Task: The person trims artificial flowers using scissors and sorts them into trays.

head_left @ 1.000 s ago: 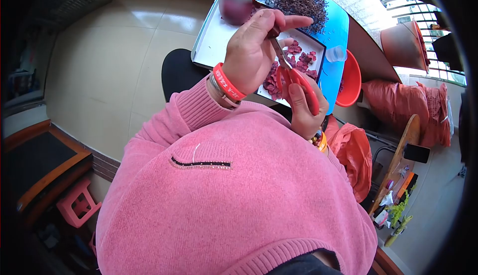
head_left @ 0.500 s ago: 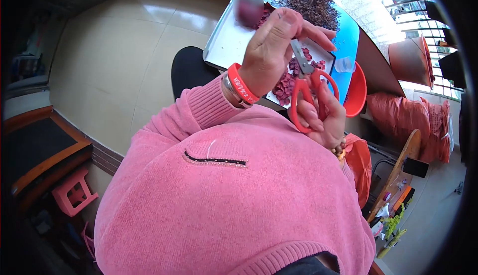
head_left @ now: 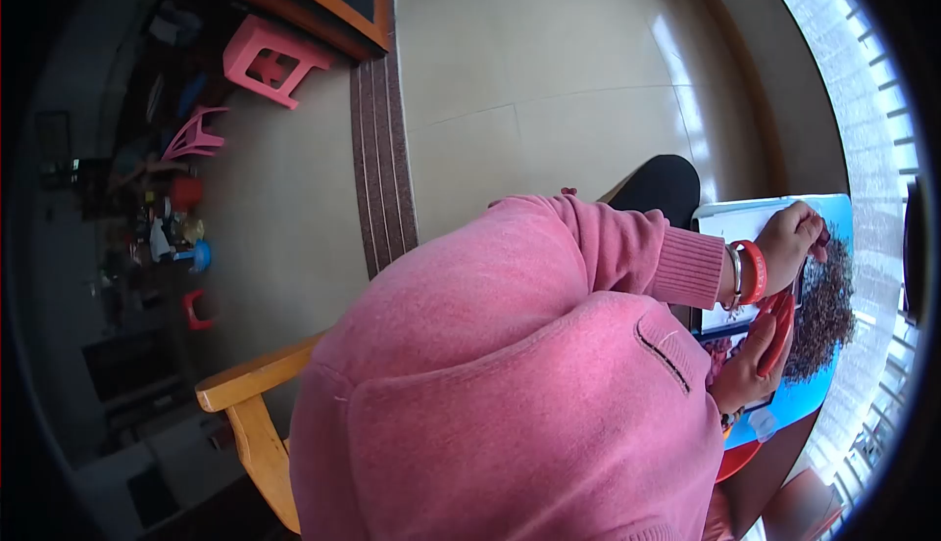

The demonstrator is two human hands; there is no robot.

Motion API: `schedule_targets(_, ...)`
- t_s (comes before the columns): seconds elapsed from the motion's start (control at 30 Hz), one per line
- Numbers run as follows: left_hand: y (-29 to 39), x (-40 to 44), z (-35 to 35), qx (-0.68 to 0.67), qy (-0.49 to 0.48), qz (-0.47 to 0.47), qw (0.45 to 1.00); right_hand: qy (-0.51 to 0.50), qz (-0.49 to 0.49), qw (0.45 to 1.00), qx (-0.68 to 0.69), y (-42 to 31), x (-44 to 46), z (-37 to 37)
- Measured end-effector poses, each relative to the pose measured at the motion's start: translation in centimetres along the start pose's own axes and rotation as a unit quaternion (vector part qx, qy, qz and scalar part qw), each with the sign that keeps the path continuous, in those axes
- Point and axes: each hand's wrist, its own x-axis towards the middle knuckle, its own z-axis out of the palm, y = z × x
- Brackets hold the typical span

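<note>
My left hand (head_left: 790,239), with a red wristband and a silver bangle at the wrist, is closed over the table with bent fingers. Something small and dark red shows at its fingertips, too small to name. Just below it, my right hand (head_left: 747,369) is wrapped round the red handles of a pair of scissors (head_left: 778,333); their blades are largely hidden. Beyond both hands lies a heap of dry brown stems (head_left: 825,320). A white tray (head_left: 720,242) with a dark edge is under my left wrist, and dark pink petals (head_left: 720,350) lie near my right hand.
The table (head_left: 809,399) has a blue top, with a small clear cup (head_left: 763,426) near its edge. A red bowl (head_left: 737,461) is below it. A black seat (head_left: 667,186) stands beside the table, a wooden armrest (head_left: 260,369) behind me, and a pink stool (head_left: 270,59) further off.
The view has swung to the left, so the table now sits at the right edge. My right hand still holds the scissors. The blurred dark purple thing by the tray no longer shows.
</note>
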Motion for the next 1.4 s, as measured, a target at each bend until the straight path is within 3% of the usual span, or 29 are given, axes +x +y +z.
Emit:
schedule_targets(0.07,-0.1,0.9,-0.7,-0.039,0.009,-0.022,0.999,-0.013,-0.097,0.994,-0.056,0.2,0.4,1.0)
schedule_targets(0.17,-0.6,1.4,-1.1,-0.112,0.010,-0.062,0.992,-0.023,-0.160,0.980,-0.113,-0.2,0.6,1.8)
schedule_targets(0.43,-0.1,1.6,-1.7,-0.095,-0.062,-0.048,0.992,-0.016,-0.203,0.961,-0.187,-0.5,1.0,1.9)
schedule_targets(0.53,-0.5,1.5,-1.7,-0.057,-0.092,-0.024,0.994,-0.008,-0.186,0.970,-0.155,-0.7,0.7,1.7)
schedule_targets(0.57,-0.7,1.1,-1.5,-0.073,-0.109,-0.024,0.991,0.023,-0.053,0.998,-0.030,-1.0,0.4,1.2)
schedule_targets(0.6,-1.0,0.8,-1.2,-0.088,-0.127,-0.025,0.988,0.054,0.081,0.990,0.098,-1.5,0.2,0.8)
schedule_targets(0.63,-0.3,0.3,-0.9,-0.102,-0.145,-0.024,0.984,0.083,0.210,0.948,0.225,-2.0,0.0,0.5)
schedule_targets(0.67,0.6,-0.4,-0.7,-0.100,-0.173,-0.057,0.978,0.000,0.115,0.975,0.188,0.0,0.1,-0.7)
schedule_targets(0.7,0.7,-0.5,-0.3,-0.069,-0.193,-0.031,0.978,-0.072,0.012,0.984,0.161,1.9,0.3,-2.0)
schedule_targets(0.73,0.6,-0.6,0.0,-0.038,-0.211,-0.004,0.977,-0.159,0.116,0.899,0.392,1.4,1.1,-3.0)
schedule_targets(0.77,0.4,-0.8,0.2,-0.006,-0.230,0.023,0.973,-0.236,0.210,0.742,0.592,1.0,1.5,-3.6)
schedule_targets(0.8,0.1,-0.8,0.8,0.013,-0.223,0.037,0.974,-0.182,0.231,0.745,0.599,0.9,1.1,-3.5)
schedule_targets(0.93,-0.6,-0.5,0.4,0.140,-0.146,0.038,0.979,-0.300,0.230,0.628,0.680,1.0,1.6,-1.7)
schedule_targets(1.03,-2.4,0.5,-0.4,0.182,-0.070,-0.009,0.981,-0.019,0.316,0.820,0.477,-2.0,0.7,-1.0)
schedule_targets(1.07,-2.5,0.7,-0.8,0.257,-0.068,0.003,0.964,-0.128,0.263,0.801,0.522,0.6,0.8,-1.9)
schedule_targets(1.17,-3.5,0.8,-0.1,0.253,0.030,0.074,0.964,-0.030,0.191,0.907,0.375,1.5,-0.6,-1.4)
schedule_targets(1.23,-3.3,0.5,0.6,0.210,0.017,0.068,0.975,0.002,0.080,0.967,0.244,2.3,-0.9,-1.9)
schedule_targets(1.27,-3.2,0.4,0.9,0.189,0.009,0.063,0.980,0.017,-0.019,0.989,0.148,2.6,-1.0,-2.1)
schedule_targets(1.33,-2.1,-0.5,2.2,0.140,-0.017,0.020,0.990,0.047,-0.211,0.975,-0.056,2.4,-1.2,-2.5)
schedule_targets(1.4,-2.3,-0.8,3.3,0.102,-0.017,0.019,0.994,0.086,0.028,0.982,0.164,-0.1,-1.7,-2.1)
